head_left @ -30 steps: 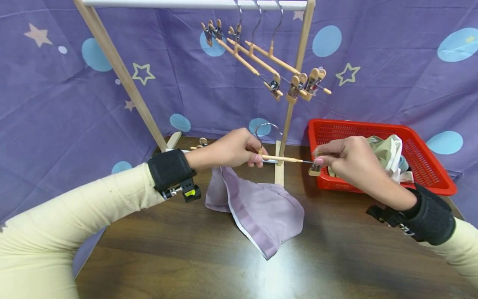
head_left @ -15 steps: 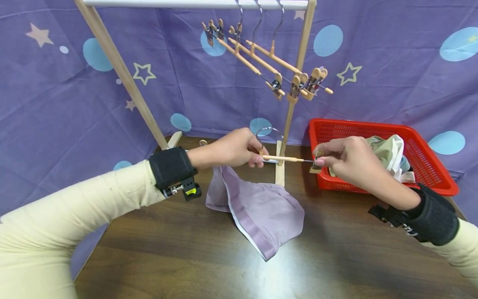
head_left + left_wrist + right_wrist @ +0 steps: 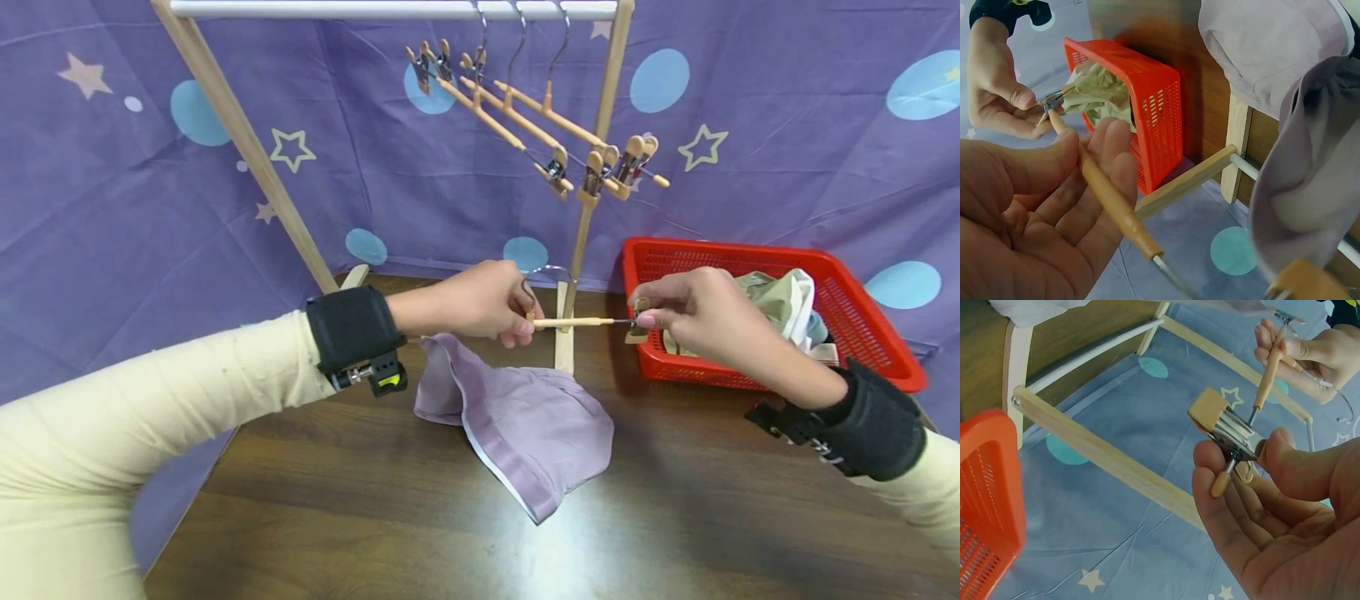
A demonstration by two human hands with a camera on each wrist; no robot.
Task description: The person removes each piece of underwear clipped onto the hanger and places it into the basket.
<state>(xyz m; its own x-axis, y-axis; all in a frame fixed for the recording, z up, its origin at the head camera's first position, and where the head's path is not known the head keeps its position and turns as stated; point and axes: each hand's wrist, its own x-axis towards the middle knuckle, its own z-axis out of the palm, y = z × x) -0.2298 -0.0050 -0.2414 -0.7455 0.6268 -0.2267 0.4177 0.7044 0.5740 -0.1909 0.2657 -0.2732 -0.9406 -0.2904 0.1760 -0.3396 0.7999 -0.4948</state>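
My left hand [image 3: 483, 304] holds a wooden clip hanger [image 3: 573, 322] near the middle of its bar, by the base of its metal hook. My right hand [image 3: 708, 312] pinches the metal-and-wood clip [image 3: 1225, 428] at the hanger's right end between thumb and fingers. Whether the clip's mouth is parted is hard to tell. In the left wrist view the wooden bar [image 3: 1113, 200] lies across the fingers under the thumb. A lilac garment with a wide waistband, seemingly underpants [image 3: 540, 417], lies on the table below the hanger. In the head view, the hanger's left end is hidden behind my left arm.
A wooden rack with a white rail [image 3: 360, 9] stands at the back, and several similar clip hangers [image 3: 555, 121] hang from it. Right of it, a red plastic basket [image 3: 862, 308] holds folded green and white cloth. The brown table [image 3: 337, 500] extends toward me.
My left hand has shifted slightly right and down, the hook dropping with it. The hanger's left clip has gone out of sight behind my arm. The lilac garment stays put.
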